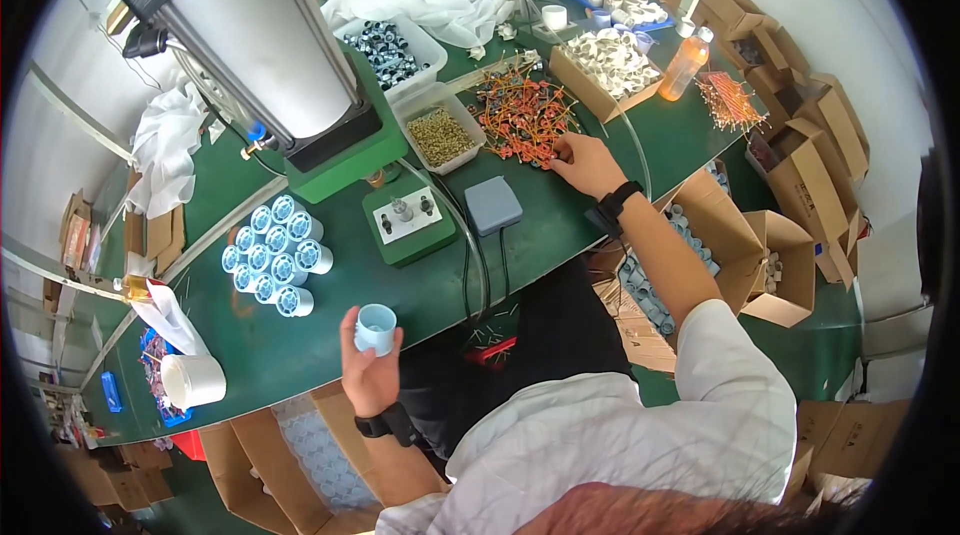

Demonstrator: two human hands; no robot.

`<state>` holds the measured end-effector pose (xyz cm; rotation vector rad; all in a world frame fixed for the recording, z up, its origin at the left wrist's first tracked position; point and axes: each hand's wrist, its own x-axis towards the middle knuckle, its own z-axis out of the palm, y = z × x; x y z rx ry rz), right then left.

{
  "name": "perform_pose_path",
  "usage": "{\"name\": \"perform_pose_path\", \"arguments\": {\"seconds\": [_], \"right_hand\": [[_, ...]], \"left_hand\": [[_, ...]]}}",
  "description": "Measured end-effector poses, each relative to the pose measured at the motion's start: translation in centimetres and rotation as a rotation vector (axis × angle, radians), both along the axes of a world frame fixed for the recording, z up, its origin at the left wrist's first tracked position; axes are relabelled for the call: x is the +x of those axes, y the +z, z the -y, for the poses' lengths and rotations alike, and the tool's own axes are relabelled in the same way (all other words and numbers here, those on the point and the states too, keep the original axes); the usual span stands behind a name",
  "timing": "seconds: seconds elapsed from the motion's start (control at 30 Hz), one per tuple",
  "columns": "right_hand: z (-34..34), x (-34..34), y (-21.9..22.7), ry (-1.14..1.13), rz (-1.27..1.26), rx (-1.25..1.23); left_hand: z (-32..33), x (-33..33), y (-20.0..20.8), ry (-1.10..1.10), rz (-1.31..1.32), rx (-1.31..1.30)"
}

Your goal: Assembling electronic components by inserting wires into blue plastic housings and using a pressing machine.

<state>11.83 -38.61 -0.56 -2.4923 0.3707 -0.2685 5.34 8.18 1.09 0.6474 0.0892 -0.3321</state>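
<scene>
My left hand (372,375) is closed round a light blue plastic cup-shaped part (376,330), its open end up, just off the table's near edge. At the near right side of a heap of orange wire leads with red parts (520,113), my right hand (590,167) has its fingertips pinched together. Whatever is between those fingertips is too small to make out. Several light blue cylindrical parts (273,253) stand in a cluster on the green table, left of the press (290,55). Under that press sits a green base with a metal fixture plate (408,220).
Beside the wire heap are a tub of small brass-coloured pieces (440,138), a tub of dark parts (388,53) and a box of white parts (612,65). A grey block (493,205) with a cable lies near the fixture. An orange bottle (686,65) stands far right.
</scene>
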Motion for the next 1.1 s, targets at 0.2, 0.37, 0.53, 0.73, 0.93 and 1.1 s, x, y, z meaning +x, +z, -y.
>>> {"name": "perform_pose_path", "arguments": {"seconds": [0.2,0.37,0.53,0.73,0.93,1.1], "right_hand": [[-1.0,1.6,-1.0,-0.128,-0.027,0.0],[0.7,1.3,-1.9,-0.071,-0.094,0.132],[2.2,0.5,-2.4,0.008,-0.099,0.29],[1.0,-0.3,-0.2,-0.083,-0.131,0.326],[3.3,-1.7,-0.6,-0.041,0.12,0.878],[3.7,-3.4,-0.7,-0.001,0.302,1.321]], "left_hand": [[1.7,-1.7,-3.9,-0.127,0.069,0.099],[3.3,-2.5,-4.1,-0.215,0.213,0.318],[4.4,-2.7,-3.4,-0.246,0.2,0.294],[5.5,-3.4,-3.0,-0.19,0.176,0.16],[5.4,-3.5,-3.2,-0.196,0.323,0.304],[5.7,-3.1,-3.4,-0.245,0.361,0.348]]}}
